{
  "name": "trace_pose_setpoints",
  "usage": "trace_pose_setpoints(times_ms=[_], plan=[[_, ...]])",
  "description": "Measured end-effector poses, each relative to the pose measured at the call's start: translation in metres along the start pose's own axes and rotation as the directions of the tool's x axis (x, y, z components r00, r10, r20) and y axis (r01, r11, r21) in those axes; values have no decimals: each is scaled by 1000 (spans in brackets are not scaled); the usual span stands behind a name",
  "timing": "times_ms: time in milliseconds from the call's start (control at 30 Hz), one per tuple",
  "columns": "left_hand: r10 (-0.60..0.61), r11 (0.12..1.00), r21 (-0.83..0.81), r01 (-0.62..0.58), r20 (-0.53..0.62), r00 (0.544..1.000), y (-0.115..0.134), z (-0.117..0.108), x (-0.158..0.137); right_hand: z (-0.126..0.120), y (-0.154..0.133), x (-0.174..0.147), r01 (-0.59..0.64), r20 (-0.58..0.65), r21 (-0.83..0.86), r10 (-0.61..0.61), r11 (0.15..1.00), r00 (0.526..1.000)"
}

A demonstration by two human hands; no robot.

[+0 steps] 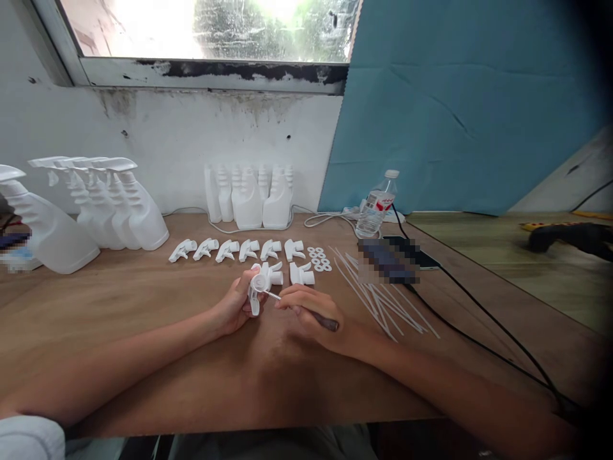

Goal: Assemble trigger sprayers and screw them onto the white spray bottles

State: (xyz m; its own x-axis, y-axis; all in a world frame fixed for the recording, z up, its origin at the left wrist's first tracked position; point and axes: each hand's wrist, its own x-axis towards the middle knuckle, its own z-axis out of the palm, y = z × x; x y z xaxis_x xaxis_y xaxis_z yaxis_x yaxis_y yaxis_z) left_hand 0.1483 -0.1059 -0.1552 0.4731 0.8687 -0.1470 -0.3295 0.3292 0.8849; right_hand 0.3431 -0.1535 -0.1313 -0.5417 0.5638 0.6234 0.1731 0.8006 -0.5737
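Observation:
My left hand (238,301) is closed around a white trigger spray head (259,283), its round collar opening turned toward me. In my right hand (316,313) is a thin metal tool with a dark handle (328,322), perhaps a screwdriver or awl; its tip (269,293) reaches the collar from the right. Just behind my hands lie two more spray heads, one (275,276) partly hidden by the held one and another (301,275) to its right. Beyond them runs a row of several spray heads (228,250). Small white rings (320,260) lie in a cluster at its right end.
Thin white tubes (376,297) are scattered right of my hand. Farther right are phones (390,259) with black cables and a water bottle (373,211). White bottles without heads (251,198) stand by the wall; bottles with spray heads (112,204) stand at the left.

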Motion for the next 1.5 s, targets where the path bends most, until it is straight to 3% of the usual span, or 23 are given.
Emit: trace_pose_setpoints(times_ms=[67, 133, 233, 333, 400, 533, 733, 1000, 1200, 1500], plan=[[7, 1000, 23, -7, -11, 1000, -1, 0, 0, 1, -3, 0, -151, -14, 82, 152, 985, 988], [11, 999, 31, -11, -19, 1000, -1, 1, 0, 2, -3, -1, -191, -19, 88, 193, 978, 981], [20, 999, 50, -19, -18, 1000, -1, 1, 0, 4, 1, -4, 39, 40, -84, -35, 996, 999], [10, 998, 68, -9, -22, 1000, 0, 2, -1, 5, 7, -4, 318, 149, -306, -285, 897, 947], [4, 998, 65, -2, -36, 999, 0, 3, -2, 6, 11, -3, 402, 186, -415, -356, 816, 916], [1, 998, 57, 2, -46, 999, 0, 4, -3, 8, 15, -4, 454, 217, -534, -403, 713, 889], [1, 1000, 9, 0, -44, 999, -2, 4, -2, 9, 10, -3, 365, 218, -682, -300, 634, 929], [8, 1000, 1, -8, -15, 1000, -1, 5, -2, 6, 12, -1, 484, 351, -699, -338, 526, 873], [-2, 1000, 25, 2, -19, 1000, -1, 6, -3, 9, 12, -3, 514, 369, -678, -362, 525, 856], [3, 1000, 20, -3, -7, 1000, 0, 6, -3, 3, 5, -3, 523, 330, -562, -407, 641, 852]])
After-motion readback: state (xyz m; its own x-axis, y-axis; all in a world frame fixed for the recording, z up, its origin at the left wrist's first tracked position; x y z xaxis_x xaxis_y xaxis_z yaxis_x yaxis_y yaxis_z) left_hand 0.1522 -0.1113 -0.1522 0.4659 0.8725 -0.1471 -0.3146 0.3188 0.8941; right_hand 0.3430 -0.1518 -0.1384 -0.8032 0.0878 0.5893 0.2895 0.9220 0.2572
